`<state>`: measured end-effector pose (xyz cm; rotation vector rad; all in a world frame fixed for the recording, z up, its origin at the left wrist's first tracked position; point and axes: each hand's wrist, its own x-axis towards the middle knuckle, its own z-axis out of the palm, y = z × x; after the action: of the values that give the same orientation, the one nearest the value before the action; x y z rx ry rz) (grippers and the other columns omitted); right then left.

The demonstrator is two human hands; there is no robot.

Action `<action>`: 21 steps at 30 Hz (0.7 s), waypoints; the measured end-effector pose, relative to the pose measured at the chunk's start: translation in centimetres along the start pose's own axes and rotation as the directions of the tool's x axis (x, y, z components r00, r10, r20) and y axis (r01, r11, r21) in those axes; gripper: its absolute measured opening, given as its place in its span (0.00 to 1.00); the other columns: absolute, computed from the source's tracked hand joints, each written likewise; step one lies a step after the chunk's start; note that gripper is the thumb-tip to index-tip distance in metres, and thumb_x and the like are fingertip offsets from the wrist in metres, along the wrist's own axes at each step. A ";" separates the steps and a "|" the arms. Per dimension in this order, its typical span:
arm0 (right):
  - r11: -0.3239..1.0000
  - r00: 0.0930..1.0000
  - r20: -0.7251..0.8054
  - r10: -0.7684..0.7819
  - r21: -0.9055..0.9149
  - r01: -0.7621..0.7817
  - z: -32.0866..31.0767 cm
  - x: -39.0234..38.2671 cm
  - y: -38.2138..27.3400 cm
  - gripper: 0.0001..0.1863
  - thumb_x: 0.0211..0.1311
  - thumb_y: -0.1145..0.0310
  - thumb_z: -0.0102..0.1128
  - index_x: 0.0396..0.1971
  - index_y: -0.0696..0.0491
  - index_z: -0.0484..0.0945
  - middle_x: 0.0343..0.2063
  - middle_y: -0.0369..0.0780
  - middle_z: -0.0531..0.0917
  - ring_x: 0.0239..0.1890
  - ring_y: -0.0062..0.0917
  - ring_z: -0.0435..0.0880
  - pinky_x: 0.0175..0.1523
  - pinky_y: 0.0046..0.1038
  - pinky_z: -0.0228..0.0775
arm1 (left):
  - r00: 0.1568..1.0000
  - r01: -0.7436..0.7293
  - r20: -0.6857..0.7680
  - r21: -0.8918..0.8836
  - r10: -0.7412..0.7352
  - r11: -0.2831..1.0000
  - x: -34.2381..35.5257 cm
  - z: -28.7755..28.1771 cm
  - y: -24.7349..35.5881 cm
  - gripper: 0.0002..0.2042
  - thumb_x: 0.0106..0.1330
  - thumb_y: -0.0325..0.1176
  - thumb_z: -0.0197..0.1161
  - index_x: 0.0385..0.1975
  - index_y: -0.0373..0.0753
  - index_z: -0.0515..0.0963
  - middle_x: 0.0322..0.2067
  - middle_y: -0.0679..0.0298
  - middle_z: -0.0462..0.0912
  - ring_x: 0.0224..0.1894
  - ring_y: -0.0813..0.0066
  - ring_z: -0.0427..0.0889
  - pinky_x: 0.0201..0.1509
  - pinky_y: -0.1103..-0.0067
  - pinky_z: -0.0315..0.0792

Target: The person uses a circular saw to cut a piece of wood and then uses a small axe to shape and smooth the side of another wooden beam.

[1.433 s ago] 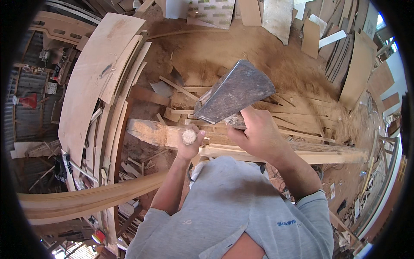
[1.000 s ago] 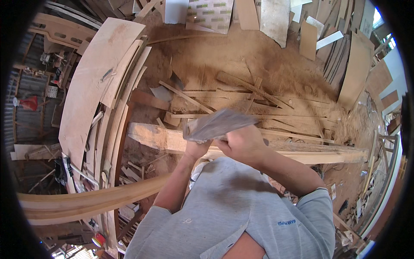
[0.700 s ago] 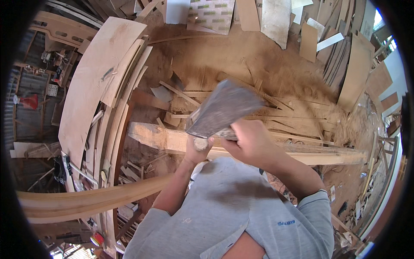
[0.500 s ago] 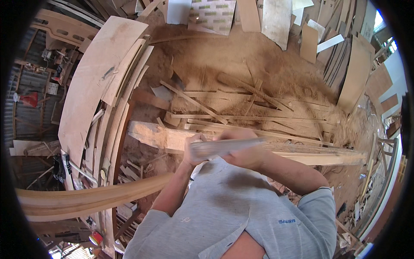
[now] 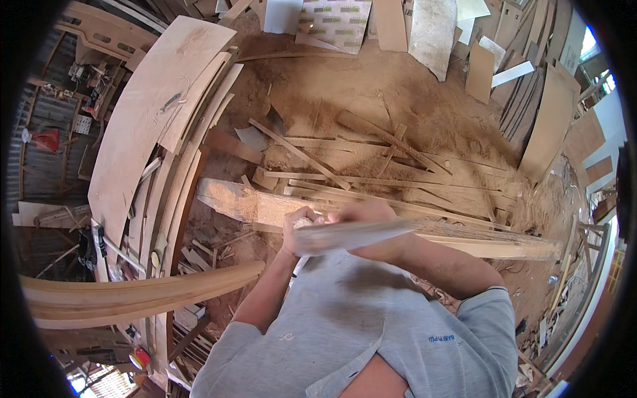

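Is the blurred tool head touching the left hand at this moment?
Cannot tell: the head view shows the blurred tool head in front of part of the left hand, hiding any contact or gap.

Left hand (image 5: 292,232) and right hand (image 5: 373,213) curl close together, both forearms (image 5: 444,261) angled inward.

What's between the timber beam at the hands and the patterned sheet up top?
Head view: scattered wood strips nearest the beam, then brown ground, with another strip near the patterned sheet.

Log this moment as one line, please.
right hand: holding blurred mallet; left hand: curled, hold partly hidden; wooden beam: beneath hands
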<state>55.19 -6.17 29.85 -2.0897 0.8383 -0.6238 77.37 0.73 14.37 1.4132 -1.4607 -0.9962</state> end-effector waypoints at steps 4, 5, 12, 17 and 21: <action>0.905 0.813 0.458 0.359 -0.385 -0.183 1.0 0.9 -0.6 0.12 0.68 0.65 0.54 0.46 0.56 0.73 0.31 0.49 0.87 0.36 0.46 0.88 0.41 0.50 0.79 | 0.994 -0.085 0.094 0.331 0.057 0.940 -0.7 -0.6 -1.8 0.03 0.62 0.29 0.69 0.32 0.39 0.82 0.31 0.61 0.86 0.35 0.69 0.85 0.42 0.71 0.77; 0.905 0.814 0.458 0.357 -0.385 -0.181 1.0 0.8 -0.4 0.12 0.68 0.65 0.54 0.46 0.56 0.73 0.31 0.49 0.87 0.36 0.46 0.88 0.41 0.50 0.79 | 0.969 -0.244 0.130 0.435 0.208 0.867 -0.7 -0.5 -1.8 0.06 0.61 0.27 0.68 0.37 0.39 0.84 0.36 0.60 0.88 0.42 0.65 0.86 0.49 0.68 0.78; 0.996 0.984 -0.160 -0.072 0.045 0.080 -1.2 1.0 -2.7 0.14 0.59 0.67 0.67 0.42 0.56 0.76 0.30 0.48 0.86 0.33 0.44 0.88 0.36 0.46 0.76 | 0.989 -0.147 -0.009 0.142 0.150 0.979 -1.1 0.0 -3.0 0.05 0.61 0.27 0.68 0.34 0.36 0.81 0.33 0.60 0.86 0.38 0.67 0.84 0.45 0.71 0.77; 0.885 0.886 0.368 0.280 -0.456 -0.090 1.8 0.5 0.2 0.07 0.68 0.65 0.57 0.37 0.53 0.78 0.34 0.48 0.87 0.35 0.42 0.90 0.36 0.45 0.80 | 0.998 -0.064 -0.024 0.090 0.066 0.994 -0.4 -0.2 0.8 0.13 0.67 0.33 0.70 0.22 0.37 0.76 0.21 0.63 0.81 0.22 0.75 0.76 0.28 0.77 0.72; 0.925 0.853 0.425 0.302 -0.347 -0.154 1.0 1.4 1.0 0.10 0.69 0.64 0.55 0.39 0.56 0.75 0.33 0.50 0.87 0.37 0.46 0.89 0.40 0.48 0.80 | 0.962 -0.193 -0.174 0.108 0.209 0.975 0.3 -0.3 -0.1 0.09 0.68 0.31 0.68 0.26 0.37 0.77 0.22 0.63 0.82 0.23 0.76 0.79 0.27 0.75 0.74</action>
<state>56.43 -7.15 28.68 -2.2247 0.9156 0.1641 77.70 0.47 14.40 1.3504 -1.4918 -0.6619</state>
